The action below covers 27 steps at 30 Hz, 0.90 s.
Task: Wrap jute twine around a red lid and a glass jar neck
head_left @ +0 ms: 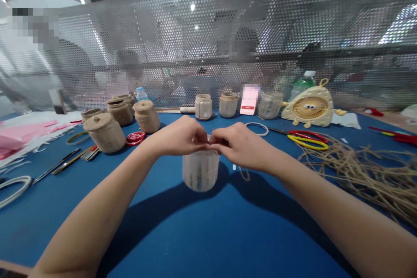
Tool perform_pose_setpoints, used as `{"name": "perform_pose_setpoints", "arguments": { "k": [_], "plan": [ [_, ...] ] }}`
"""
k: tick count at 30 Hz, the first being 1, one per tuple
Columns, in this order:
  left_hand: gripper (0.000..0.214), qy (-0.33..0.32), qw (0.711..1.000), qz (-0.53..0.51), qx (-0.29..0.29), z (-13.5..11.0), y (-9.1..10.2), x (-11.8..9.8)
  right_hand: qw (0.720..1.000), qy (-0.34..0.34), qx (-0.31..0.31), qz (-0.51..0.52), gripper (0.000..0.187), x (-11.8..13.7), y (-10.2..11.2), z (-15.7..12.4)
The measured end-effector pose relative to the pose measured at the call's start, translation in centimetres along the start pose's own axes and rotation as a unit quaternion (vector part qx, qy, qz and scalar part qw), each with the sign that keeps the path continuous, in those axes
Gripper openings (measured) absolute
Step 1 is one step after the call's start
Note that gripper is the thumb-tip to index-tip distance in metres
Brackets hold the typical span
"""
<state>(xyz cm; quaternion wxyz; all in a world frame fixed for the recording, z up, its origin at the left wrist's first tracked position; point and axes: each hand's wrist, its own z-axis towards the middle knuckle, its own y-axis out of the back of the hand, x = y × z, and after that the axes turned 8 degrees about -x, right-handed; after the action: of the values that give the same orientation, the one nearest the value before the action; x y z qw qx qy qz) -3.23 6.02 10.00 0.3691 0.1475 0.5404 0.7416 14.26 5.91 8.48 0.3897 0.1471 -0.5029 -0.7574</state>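
Observation:
A glass jar [200, 173] wrapped in whitish strips stands upright on the blue table in front of me. My left hand [182, 137] is closed at the left of its mouth, thumb and fingers pinched together. From the other side my right hand [244, 143] pinches at the same spot, its fingertips meeting those of the left. A thin piece of twine [245, 175] curls out below the right hand onto the table. The fingers hide the jar's rim and whatever is pinched at it.
Twine-wrapped jars [106, 134] and a red lid [136, 138] are at left, near brushes [70, 161]. Behind stand more jars [203, 107], a phone [249, 100] and a cheese-shaped fan [309, 106]. Scissors [308, 138] and a heap of loose twine [361, 173] lie at right.

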Motion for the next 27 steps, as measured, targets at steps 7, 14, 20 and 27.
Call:
{"name": "perform_pose_setpoints", "arguments": {
  "k": [7,14,20,27],
  "plan": [
    [0.016,-0.04,0.999,0.007,0.005,-0.14,0.18,0.07,1.0,-0.013,0.007,0.024,0.015,-0.02,0.58,-0.03],
    [0.012,-0.039,0.999,0.012,0.011,-0.06,0.23,0.11,1.0,0.007,0.029,-0.001,0.012,-0.08,1.05,-0.03],
    [0.014,-0.041,0.999,0.004,0.017,-0.09,0.16,0.37,1.0,0.011,0.026,-0.014,0.013,-0.05,0.78,-0.15],
    [0.014,-0.044,0.999,0.003,0.021,0.0,0.22,0.45,1.0,-0.005,0.022,-0.013,0.014,-0.03,0.53,-0.07]
  ]
}}
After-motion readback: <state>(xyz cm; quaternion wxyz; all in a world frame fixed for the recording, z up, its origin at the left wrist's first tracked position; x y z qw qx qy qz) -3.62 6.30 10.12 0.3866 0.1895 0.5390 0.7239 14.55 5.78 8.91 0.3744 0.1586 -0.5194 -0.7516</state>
